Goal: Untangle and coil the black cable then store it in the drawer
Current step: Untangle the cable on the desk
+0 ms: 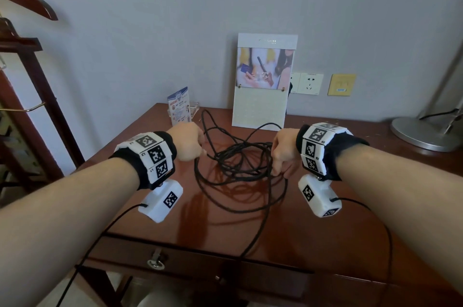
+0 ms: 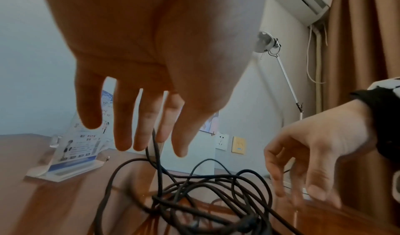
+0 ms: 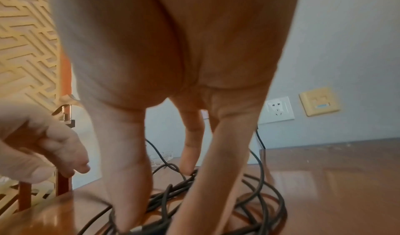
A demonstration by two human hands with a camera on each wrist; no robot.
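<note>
Cable: black cable (image 1: 240,164) lies in a loose tangled heap mid-desk, between the two hands; still knotted, uncoiled.
Long axis: heap spreads mostly left to right; one strand runs off toward the near edge and drops over it, another loops back toward the wall.
Desk: glossy brown desk (image 1: 313,226), cable mirrored in its top.
Drawer: drawer (image 1: 175,260) in the desk front, closed, ring pull at its left part.
Left hand: left hand (image 1: 188,142) at the heap's left edge; fingers hang fairly straight and slightly spread (left wrist view), a strand running up just behind them; real contact unclear.
Right hand: right hand (image 1: 283,153) at the heap's right edge; fingers reach down, loosely parted, tips down among the strands, no strand plainly gripped.
Back of desk: white display board (image 1: 263,81) leans on the wall; small leaflet stand (image 1: 179,106) left of it.
</note>
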